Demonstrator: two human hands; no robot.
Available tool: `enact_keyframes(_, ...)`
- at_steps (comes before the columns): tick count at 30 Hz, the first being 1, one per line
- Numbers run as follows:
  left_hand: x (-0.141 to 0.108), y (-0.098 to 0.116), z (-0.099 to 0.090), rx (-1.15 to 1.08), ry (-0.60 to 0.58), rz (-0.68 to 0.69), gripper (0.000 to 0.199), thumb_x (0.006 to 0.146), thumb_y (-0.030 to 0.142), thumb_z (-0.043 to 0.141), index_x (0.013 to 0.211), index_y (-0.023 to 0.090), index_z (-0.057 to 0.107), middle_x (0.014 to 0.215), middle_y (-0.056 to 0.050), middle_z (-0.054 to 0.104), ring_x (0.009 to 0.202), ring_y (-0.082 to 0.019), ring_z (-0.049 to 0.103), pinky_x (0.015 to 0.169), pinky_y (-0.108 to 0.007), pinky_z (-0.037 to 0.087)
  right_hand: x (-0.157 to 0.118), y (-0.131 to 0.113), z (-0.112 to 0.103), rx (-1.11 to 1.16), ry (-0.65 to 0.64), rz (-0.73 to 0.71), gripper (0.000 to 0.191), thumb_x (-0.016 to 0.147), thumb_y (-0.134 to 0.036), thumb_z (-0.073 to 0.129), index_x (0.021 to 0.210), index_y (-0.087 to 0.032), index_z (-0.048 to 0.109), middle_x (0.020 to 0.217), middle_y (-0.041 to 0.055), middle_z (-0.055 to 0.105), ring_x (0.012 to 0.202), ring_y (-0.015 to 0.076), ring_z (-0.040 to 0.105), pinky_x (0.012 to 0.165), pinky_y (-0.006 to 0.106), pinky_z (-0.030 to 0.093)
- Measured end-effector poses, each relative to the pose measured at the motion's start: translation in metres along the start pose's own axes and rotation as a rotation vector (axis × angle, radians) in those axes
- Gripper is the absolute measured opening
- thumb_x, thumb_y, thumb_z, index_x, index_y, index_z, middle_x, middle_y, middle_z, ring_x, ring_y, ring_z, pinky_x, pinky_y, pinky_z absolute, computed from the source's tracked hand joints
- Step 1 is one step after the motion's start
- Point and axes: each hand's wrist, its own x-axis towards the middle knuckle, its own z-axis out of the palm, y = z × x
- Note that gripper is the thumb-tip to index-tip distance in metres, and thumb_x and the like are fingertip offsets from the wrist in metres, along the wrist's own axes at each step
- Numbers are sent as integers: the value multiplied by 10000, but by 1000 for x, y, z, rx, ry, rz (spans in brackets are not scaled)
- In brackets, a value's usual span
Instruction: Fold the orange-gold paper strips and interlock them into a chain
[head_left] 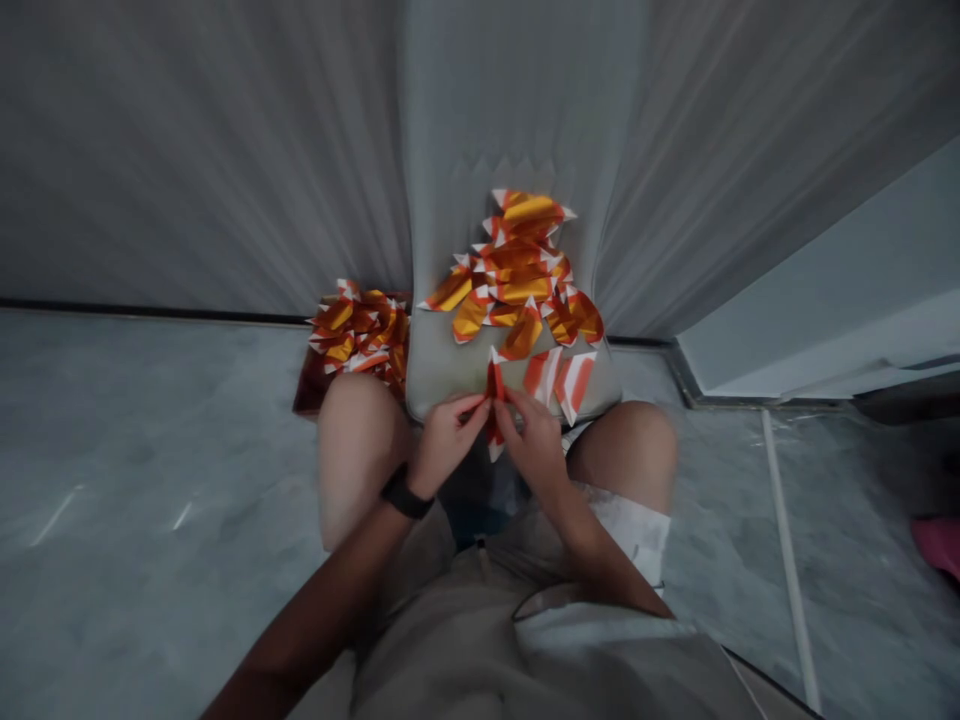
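Observation:
A folded red and white paper piece [494,378] stands upright between my hands, over the near edge of a pale seat [442,370]. My left hand [448,440] pinches it from the left, thumb and fingertips together. From the right, my right hand [536,440] pinches the same piece. Just right of it, two flat striped red and white papers [576,385] lie on the seat. Beyond them is a pile of folded gold, orange and white paper pieces [521,270].
At the left of the seat, a dark red box [309,385] on the floor holds many similar folded pieces. Grey curtains [225,150] hang behind. A pale cabinet [825,290] stands at the right, and a pink object [937,545] lies at the far right edge.

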Motion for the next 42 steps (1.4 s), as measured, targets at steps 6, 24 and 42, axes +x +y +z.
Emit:
enact_keyframes(6,4,18,0,295,8,117,260,965,289,534,949,204,779,940,-75,742,817,-189,656,775,-286,488,3,-2,0,-297,9,66,428,1001,-321,413,1304,-115,634,919,140,755,819,258,694,748,332,497)
enact_keyframes(24,53,0,-13,59,-106,-14,355,935,449,571,923,181,804,815,-21,752,730,-198,641,642,-268,471,63,32,-25,205,-266,217,372,943,-431,500,768,-186,717,665,-9,681,646,155,612,585,226,436)
enact_keyframes(42,121,-29,-10,121,-66,-108,245,894,421,653,839,197,736,791,-17,737,692,-162,653,597,-242,473,148,49,-10,-129,-210,107,306,963,-324,516,827,-235,776,731,35,739,633,201,642,601,303,408)
